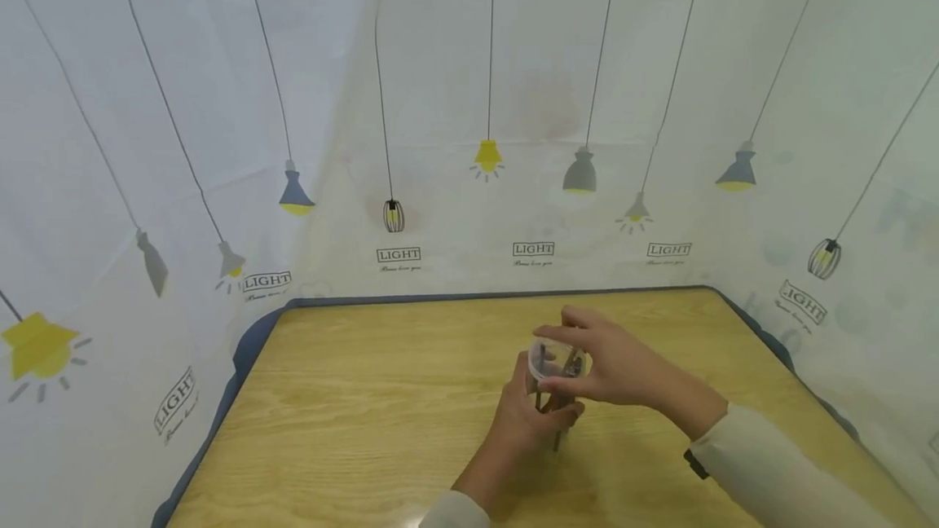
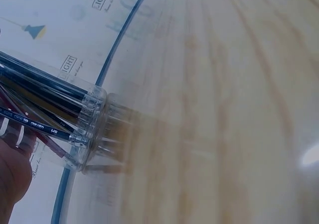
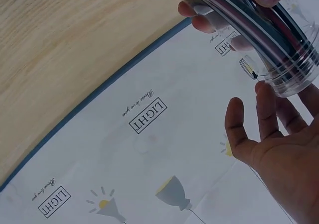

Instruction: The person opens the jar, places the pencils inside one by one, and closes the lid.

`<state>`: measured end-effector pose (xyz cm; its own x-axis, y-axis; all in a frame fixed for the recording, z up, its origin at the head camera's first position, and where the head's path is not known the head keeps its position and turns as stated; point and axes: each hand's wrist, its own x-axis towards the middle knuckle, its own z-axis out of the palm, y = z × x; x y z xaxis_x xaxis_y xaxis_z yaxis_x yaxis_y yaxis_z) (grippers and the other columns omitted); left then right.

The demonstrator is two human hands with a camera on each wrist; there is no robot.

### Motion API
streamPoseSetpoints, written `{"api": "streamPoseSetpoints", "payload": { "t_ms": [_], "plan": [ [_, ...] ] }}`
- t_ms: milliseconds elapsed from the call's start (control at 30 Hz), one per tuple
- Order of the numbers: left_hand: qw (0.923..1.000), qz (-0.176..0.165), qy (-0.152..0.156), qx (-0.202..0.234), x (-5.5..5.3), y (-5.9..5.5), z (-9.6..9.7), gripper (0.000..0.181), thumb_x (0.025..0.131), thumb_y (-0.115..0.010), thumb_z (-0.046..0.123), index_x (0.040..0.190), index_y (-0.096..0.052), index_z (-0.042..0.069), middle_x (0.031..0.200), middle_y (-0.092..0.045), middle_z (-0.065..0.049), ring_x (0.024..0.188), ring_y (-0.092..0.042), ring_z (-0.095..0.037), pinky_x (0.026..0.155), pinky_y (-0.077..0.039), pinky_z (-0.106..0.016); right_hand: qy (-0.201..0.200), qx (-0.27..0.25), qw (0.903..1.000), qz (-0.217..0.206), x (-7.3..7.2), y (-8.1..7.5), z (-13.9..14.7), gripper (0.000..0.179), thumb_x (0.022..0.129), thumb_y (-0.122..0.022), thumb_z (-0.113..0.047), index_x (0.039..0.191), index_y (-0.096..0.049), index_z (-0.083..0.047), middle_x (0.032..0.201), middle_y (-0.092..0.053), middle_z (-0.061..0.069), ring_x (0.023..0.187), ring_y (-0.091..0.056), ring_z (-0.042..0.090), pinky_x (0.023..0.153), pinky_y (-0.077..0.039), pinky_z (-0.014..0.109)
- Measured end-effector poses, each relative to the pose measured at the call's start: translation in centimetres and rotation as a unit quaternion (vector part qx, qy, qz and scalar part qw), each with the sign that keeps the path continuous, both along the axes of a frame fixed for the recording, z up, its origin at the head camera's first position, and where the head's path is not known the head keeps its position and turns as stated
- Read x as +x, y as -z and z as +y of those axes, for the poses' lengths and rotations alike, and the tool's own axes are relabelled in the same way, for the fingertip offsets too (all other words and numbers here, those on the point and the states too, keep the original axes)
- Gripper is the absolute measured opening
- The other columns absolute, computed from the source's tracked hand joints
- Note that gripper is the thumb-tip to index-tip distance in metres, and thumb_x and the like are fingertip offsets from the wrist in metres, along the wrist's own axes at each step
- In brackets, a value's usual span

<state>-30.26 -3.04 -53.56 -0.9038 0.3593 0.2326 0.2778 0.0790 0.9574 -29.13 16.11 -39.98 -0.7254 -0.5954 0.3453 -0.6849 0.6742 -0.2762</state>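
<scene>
A clear plastic jar (image 2: 94, 144) full of several pencils (image 2: 45, 82) is held in my left hand (image 1: 521, 418), whose fingers curl around its side. Dark, brown and reddish pencils stand lengthwise inside, and small lettering shows on one dark barrel. At the jar's upper end, my right hand (image 1: 616, 353) grips the round clear lid (image 1: 541, 368), thumb on the near side and fingers on the far side. The right wrist view has the right fingertips against the threaded rim (image 3: 291, 82). The jar's base is just above the table or touching it; I cannot tell which.
A wood-grain table (image 1: 352, 398) with a dark blue edge (image 1: 506, 294) lies underneath. White sheeting (image 1: 440, 63) printed with hanging lamps and the word LIGHT surrounds its back and sides. A dark band (image 1: 695, 464) is on the right sleeve.
</scene>
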Motion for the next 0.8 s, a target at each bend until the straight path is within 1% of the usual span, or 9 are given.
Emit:
{"api": "streamPoseSetpoints", "payload": {
  "t_ms": [100,200,300,367,467,533,600,700,800],
  "plan": [
    [1.0,0.0,0.001,0.002,-0.1,-0.1,0.1,0.072,0.092,-0.091,0.038,0.148,-0.047,0.036,0.14,-0.067,0.011,0.129,-0.061,-0.016,0.104,-0.058,-0.033,0.012,0.022,0.9996,0.009,-0.3,-0.4,-0.7,0.061,0.092,-0.085,-0.06,0.137,-0.077,-0.02,0.1,-0.053,-0.002,0.084,-0.044,0.008,0.072,-0.044,0.027],
    [1.0,0.004,0.003,-0.001,-0.3,-0.1,0.1,0.072,0.093,-0.091,0.037,0.149,-0.046,0.035,0.14,-0.067,0.01,0.129,-0.063,-0.016,0.104,-0.057,-0.035,0.03,0.029,0.9983,0.041,-0.5,-0.2,-1.3,0.054,0.09,-0.086,-0.062,0.123,-0.076,-0.02,0.101,-0.059,-0.004,0.08,-0.048,0.006,0.075,-0.052,0.038],
    [0.9998,0.016,0.003,-0.008,-0.5,-0.1,0.1,0.073,0.093,-0.09,0.038,0.151,-0.045,0.035,0.141,-0.067,0.01,0.127,-0.063,-0.015,0.104,-0.055,-0.036,0.065,0.028,0.9957,0.06,-0.6,0.5,-1.8,0.053,0.089,-0.085,-0.064,0.115,-0.071,-0.02,0.11,-0.065,-0.005,0.086,-0.055,0.008,0.081,-0.053,0.051],
    [0.9998,0.02,0.002,-0.009,-0.6,0.0,0.1,0.074,0.093,-0.09,0.038,0.152,-0.045,0.036,0.142,-0.066,0.011,0.126,-0.062,-0.014,0.105,-0.053,-0.035,0.087,0.019,0.9948,0.051,-0.6,1.0,-2.1,0.055,0.089,-0.082,-0.066,0.116,-0.068,-0.02,0.115,-0.065,-0.004,0.094,-0.057,0.011,0.081,-0.05,0.05],
    [0.9997,0.025,0.004,-0.001,-0.7,0.2,0.1,0.077,0.092,-0.091,0.035,0.153,-0.045,0.035,0.141,-0.067,0.009,0.125,-0.062,-0.014,0.107,-0.055,-0.038,0.102,-0.004,0.9947,0.014,-0.6,1.6,-2.1,0.065,0.088,-0.079,-0.072,0.124,-0.065,-0.019,0.123,-0.063,-0.001,0.107,-0.055,0.019,0.081,-0.045,0.046],
    [0.9997,0.022,0.007,0.003,-0.6,0.4,0.1,0.079,0.092,-0.091,0.035,0.155,-0.044,0.035,0.14,-0.068,0.009,0.126,-0.062,-0.013,0.11,-0.054,-0.039,0.095,-0.032,0.9949,-0.016,-0.5,1.8,-1.8,0.077,0.088,-0.079,-0.075,0.136,-0.064,-0.017,0.132,-0.062,0.003,0.116,-0.056,0.025,0.085,-0.049,0.051],
    [0.9996,0.022,0.012,0.01,-0.5,0.5,0.2,0.08,0.091,-0.091,0.035,0.156,-0.044,0.034,0.14,-0.069,0.007,0.126,-0.063,-0.014,0.111,-0.056,-0.042,0.073,-0.072,0.9931,-0.057,-0.4,2.0,-1.2,0.084,0.09,-0.079,-0.071,0.15,-0.059,-0.016,0.144,-0.059,0.008,0.127,-0.056,0.033,0.094,-0.053,0.061],
    [0.9997,0.009,0.015,0.019,-0.3,0.5,0.2,0.08,0.091,-0.091,0.036,0.155,-0.043,0.036,0.142,-0.068,0.008,0.13,-0.061,-0.016,0.116,-0.054,-0.043,0.028,-0.138,0.9818,-0.127,-0.4,2.2,0.0,0.08,0.095,-0.083,-0.055,0.161,-0.053,-0.021,0.158,-0.052,0.012,0.141,-0.052,0.044,0.102,-0.052,0.073],
    [0.9997,-0.003,0.012,0.023,-0.2,0.5,0.2,0.081,0.09,-0.092,0.035,0.155,-0.043,0.037,0.145,-0.066,0.008,0.13,-0.06,-0.019,0.116,-0.055,-0.045,-0.007,-0.186,0.9657,-0.181,-0.6,2.9,0.9,0.068,0.096,-0.086,-0.036,0.157,-0.058,-0.027,0.159,-0.052,0.012,0.143,-0.051,0.046,0.104,-0.05,0.08]
  ]
}}
